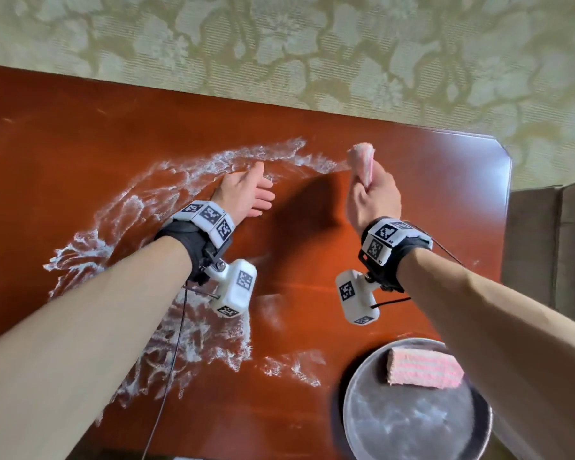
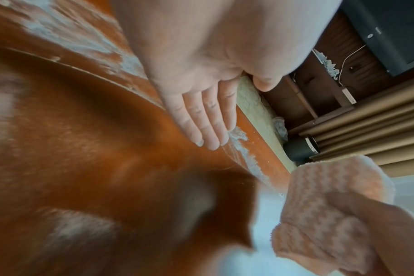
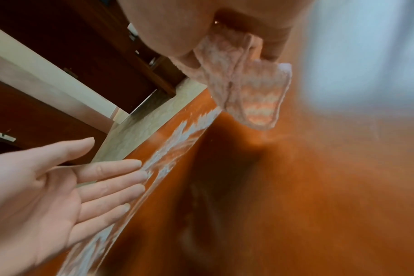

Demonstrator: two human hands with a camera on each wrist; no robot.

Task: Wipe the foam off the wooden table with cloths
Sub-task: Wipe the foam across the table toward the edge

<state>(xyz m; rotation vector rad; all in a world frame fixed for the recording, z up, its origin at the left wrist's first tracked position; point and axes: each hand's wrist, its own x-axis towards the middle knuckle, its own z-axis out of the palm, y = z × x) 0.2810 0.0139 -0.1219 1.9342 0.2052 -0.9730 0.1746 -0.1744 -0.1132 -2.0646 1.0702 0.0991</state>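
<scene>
Head looks down; both close wrist views share the table (image 1: pixel 312 144).

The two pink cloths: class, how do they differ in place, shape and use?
The cloth in the right hand is bunched, gripped by the right hand and raised above the table. The cloth on the tray lies folded into a neat block on the round metal tray, untouched. Both are pink-and-white striped.

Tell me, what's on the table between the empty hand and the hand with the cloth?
Bare wood under a dark shadow, shown in the head view, between the left hand and right hand.
</scene>
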